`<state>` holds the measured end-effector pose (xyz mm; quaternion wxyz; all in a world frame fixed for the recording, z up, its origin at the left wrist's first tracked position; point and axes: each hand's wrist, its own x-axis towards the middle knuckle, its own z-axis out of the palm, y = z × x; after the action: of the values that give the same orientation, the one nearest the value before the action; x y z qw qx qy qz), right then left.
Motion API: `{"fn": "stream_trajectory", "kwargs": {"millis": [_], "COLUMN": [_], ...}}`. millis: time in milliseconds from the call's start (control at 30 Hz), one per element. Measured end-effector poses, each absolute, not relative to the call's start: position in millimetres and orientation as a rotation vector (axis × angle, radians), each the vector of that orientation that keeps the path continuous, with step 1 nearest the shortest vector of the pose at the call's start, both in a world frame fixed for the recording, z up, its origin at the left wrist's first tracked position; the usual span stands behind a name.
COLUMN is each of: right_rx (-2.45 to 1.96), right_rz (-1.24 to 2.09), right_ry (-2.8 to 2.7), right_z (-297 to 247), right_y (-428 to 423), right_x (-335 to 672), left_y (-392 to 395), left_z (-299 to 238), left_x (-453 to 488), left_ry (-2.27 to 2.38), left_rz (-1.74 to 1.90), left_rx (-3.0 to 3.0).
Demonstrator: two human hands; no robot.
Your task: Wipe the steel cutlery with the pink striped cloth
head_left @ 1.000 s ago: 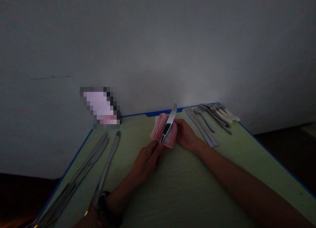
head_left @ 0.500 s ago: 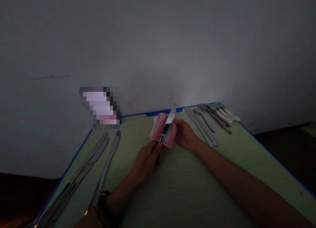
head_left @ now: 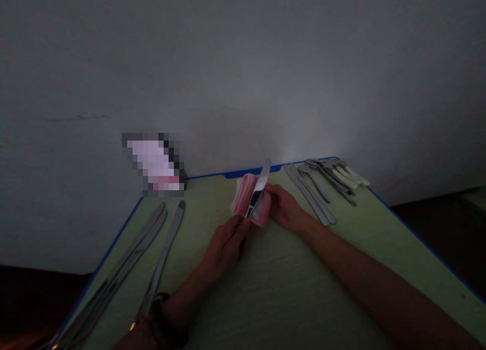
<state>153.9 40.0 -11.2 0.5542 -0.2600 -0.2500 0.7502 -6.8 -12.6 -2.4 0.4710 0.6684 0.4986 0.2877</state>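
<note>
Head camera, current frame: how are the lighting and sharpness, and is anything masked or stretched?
Head view: dim overall, with a faint lighter patch low on the wall; head view: bright and dark reflections on the knife in the left hand; head view: coarse pixelation masks an object at back left; head view: lower-left cutlery looks elongated, perhaps wide-lens distortion.

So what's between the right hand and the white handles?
Head view, from the right hand outward: two flat metal pieces, a spoon, then piled metal cutlery.
</note>
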Motion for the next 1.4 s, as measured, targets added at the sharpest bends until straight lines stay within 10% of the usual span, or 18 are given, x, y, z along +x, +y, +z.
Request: {"fn": "stream_trajectory", "kwargs": {"millis": [1400], "right_rx": [-0.645], "right_rz": [1.756], "right_ry": [-0.614], "right_z": [-15.6], "right_y": [41.5], "right_x": [151.2], "left_y": [-13.1], "left_z": [-0.5], "left_x": [-7.3], "left_ry": [1.230], "left_rz": [0.673], "left_rx": [1.725]}}
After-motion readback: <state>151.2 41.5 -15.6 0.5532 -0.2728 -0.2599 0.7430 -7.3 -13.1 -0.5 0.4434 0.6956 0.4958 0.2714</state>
